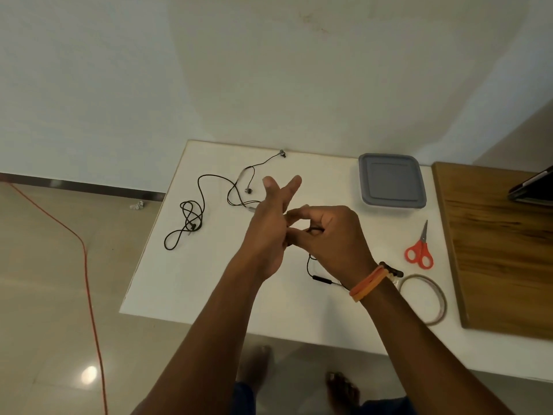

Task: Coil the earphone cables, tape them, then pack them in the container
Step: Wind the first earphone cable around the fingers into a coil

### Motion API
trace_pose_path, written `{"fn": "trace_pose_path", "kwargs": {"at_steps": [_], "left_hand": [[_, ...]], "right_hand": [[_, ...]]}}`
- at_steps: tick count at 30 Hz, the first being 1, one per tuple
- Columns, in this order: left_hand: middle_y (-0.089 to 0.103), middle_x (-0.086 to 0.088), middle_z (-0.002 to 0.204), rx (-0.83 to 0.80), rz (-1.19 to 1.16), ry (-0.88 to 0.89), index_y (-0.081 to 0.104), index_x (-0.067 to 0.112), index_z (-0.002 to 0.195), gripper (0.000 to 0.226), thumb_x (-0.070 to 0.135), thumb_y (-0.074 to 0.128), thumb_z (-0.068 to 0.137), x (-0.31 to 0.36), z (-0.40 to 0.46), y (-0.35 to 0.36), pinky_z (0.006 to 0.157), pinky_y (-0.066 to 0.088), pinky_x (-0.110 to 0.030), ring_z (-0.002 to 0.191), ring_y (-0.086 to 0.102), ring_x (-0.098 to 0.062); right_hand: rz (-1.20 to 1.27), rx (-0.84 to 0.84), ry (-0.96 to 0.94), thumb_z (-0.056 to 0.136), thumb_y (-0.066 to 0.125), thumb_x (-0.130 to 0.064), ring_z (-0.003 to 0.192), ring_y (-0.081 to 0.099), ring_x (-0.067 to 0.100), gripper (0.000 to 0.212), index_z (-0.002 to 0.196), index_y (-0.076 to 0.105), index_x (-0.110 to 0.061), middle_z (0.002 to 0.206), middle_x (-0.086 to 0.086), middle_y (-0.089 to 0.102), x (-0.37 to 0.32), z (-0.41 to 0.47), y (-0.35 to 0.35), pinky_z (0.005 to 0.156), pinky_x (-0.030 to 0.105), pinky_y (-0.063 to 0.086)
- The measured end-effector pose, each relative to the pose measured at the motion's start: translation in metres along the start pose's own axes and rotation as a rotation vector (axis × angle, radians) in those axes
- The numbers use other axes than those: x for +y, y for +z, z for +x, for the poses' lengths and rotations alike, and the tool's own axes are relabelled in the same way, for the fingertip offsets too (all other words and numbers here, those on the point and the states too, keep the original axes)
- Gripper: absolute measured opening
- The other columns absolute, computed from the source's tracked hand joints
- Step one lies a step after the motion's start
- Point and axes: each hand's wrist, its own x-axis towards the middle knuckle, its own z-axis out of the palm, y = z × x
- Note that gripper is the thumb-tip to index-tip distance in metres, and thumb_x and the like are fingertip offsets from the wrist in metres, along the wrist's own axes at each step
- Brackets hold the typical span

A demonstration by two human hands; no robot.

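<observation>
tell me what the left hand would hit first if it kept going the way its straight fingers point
The left hand points up and away toward the table's far edge. Past its fingertips only bare white table shows, then the wall. The loose earphone cable lies just left of that line. Depth is unclear, so the wall seems likeliest.

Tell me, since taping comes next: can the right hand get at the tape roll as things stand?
Probably not straight away: the right hand is pinching the earphone cable it winds on the left hand. The tape roll lies uncovered just right of that wrist.
</observation>
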Motion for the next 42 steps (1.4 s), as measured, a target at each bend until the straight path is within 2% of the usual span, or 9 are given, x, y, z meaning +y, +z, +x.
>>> {"fn": "trace_pose_path", "kwargs": {"at_steps": [6, 8, 12, 16, 20, 29, 34, 37, 42], "left_hand": [[0.03, 0.009, 0.159, -0.089, -0.066, 0.003, 0.046, 0.038, 0.144, 0.065, 0.069, 0.025, 0.09, 0.004, -0.002, 0.005, 0.115, 0.031, -0.038, 0.148, 0.024, -0.011], [0.033, 0.002, 0.158, -0.103, -0.136, -0.011, 0.043, 0.036, 0.146, 0.075, 0.071, 0.033, 0.08, 0.007, -0.003, 0.004, 0.109, 0.037, -0.035, 0.145, 0.032, -0.012], [0.057, -0.009, 0.14, -0.074, -0.295, -0.082, 0.046, 0.013, 0.144, 0.069, 0.061, 0.029, 0.097, 0.008, -0.002, 0.001, 0.095, 0.05, -0.035, 0.127, 0.056, -0.02], [0.063, -0.016, 0.131, -0.062, -0.368, -0.124, 0.048, -0.001, 0.135, 0.054, 0.04, 0.04, 0.101, 0.006, -0.001, -0.002, 0.097, 0.05, -0.041, 0.125, 0.058, -0.028], [0.061, -0.023, 0.131, -0.165, -0.442, -0.104, 0.047, -0.001, 0.133, 0.052, 0.024, 0.051, 0.088, 0.009, -0.003, -0.005, 0.098, 0.049, -0.047, 0.122, 0.06, -0.036], [0.057, -0.023, 0.134, -0.11, -0.457, 0.02, 0.038, 0.0, 0.138, 0.035, 0.013, 0.035, 0.106, 0.006, 0.002, -0.007, 0.086, 0.058, -0.046, 0.109, 0.067, -0.037], [0.061, -0.02, 0.13, 0.017, -0.377, 0.059, 0.044, 0.003, 0.136, 0.031, 0.007, 0.035, 0.106, 0.007, 0.006, -0.012, 0.079, 0.061, -0.043, 0.1, 0.072, -0.033], [0.063, -0.018, 0.127, 0.092, -0.384, 0.056, 0.045, 0.003, 0.133, 0.03, 0.006, 0.037, 0.105, 0.007, 0.008, -0.018, 0.084, 0.059, -0.048, 0.099, 0.071, -0.035], [0.062, -0.019, 0.128, 0.147, -0.543, 0.084, 0.045, 0.001, 0.133, 0.031, 0.003, 0.032, 0.105, 0.006, 0.013, -0.026, 0.091, 0.055, -0.054, 0.104, 0.069, -0.037]], "right_hand": [[-0.016, 0.114, -0.04, 0.079, 0.062, -0.033, 0.049, 0.051, 0.011, 0.027, 0.088, 0.078, -0.013, 0.053, -0.007, 0.058, -0.003, 0.001, 0.005, 0.056, 0.027, 0.049], [-0.029, 0.136, -0.047, 0.079, 0.063, -0.033, 0.049, 0.051, 0.009, 0.027, 0.085, 0.077, -0.011, 0.052, -0.012, 0.055, -0.003, 0.002, 0.004, 0.055, 0.025, 0.049], [-0.046, 0.105, -0.08, 0.076, 0.065, -0.024, 0.052, 0.052, 0.008, 0.017, 0.075, 0.075, -0.01, 0.048, -0.021, 0.048, -0.004, 0.003, 0.001, 0.052, 0.015, 0.042], [-0.048, 0.072, -0.061, 0.072, 0.062, -0.021, 0.048, 0.048, 0.013, 0.014, 0.069, 0.071, -0.011, 0.047, -0.009, 0.053, -0.004, 0.003, -0.001, 0.048, 0.023, 0.043], [0.009, 0.118, -0.056, 0.076, 0.058, -0.023, 0.048, 0.051, 0.012, 0.019, 0.073, 0.074, -0.012, 0.051, -0.009, 0.057, -0.002, 0.004, -0.003, 0.049, 0.024, 0.046], [-0.102, 0.113, -0.188, 0.086, 0.065, -0.024, 0.06, 0.065, 0.012, 0.018, 0.095, 0.077, -0.014, 0.074, 0.001, 0.074, -0.005, 0.002, 0.002, 0.058, 0.033, 0.056], [0.093, -0.057, -0.005, 0.085, 0.065, -0.007, 0.066, 0.068, 0.009, 0.022, 0.099, 0.076, -0.019, 0.074, -0.005, 0.073, -0.011, 0.002, -0.021, 0.067, 0.022, 0.056], [-0.079, -0.208, 0.078, 0.082, 0.066, -0.012, 0.054, 0.065, 0.007, 0.013, 0.085, 0.074, -0.022, 0.058, -0.004, 0.067, -0.006, 0.003, -0.039, 0.062, 0.026, 0.056], [-0.098, -0.401, 0.123, 0.081, 0.074, -0.021, 0.057, 0.064, 0.006, 0.003, 0.078, 0.074, -0.019, 0.063, -0.006, 0.069, 0.001, 0.004, -0.046, 0.058, 0.018, 0.052]]}}
